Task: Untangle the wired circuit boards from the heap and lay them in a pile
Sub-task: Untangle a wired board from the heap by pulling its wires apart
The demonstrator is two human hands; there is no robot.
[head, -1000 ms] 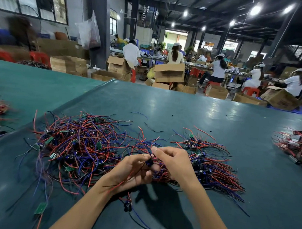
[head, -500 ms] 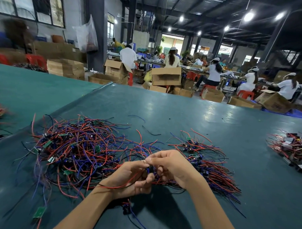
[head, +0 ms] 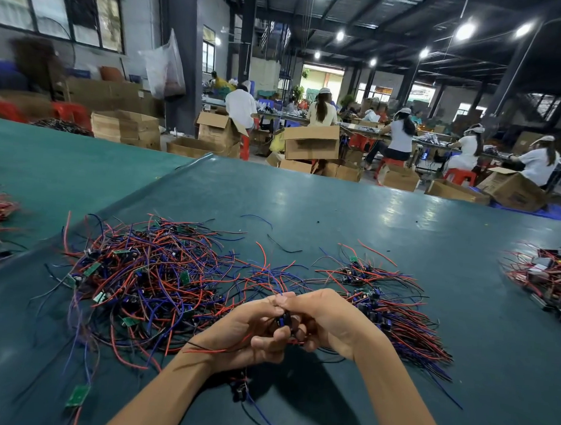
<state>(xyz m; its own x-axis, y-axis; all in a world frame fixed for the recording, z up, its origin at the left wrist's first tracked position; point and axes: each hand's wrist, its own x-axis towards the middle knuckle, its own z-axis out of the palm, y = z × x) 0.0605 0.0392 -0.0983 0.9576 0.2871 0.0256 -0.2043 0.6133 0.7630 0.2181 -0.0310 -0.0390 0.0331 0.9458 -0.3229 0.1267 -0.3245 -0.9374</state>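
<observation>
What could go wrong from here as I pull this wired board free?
The left hand and right hand both grip one wired circuit board whose wires seem to run back into the heap; a hard tug may strain them or drag the heap. The sorted pile lies right beside the hands, so loose strands could re-tangle.

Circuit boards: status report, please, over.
One wired board pinched by left grip and right grip. Heap left, pile right. Red wire trails over left wrist.
</observation>
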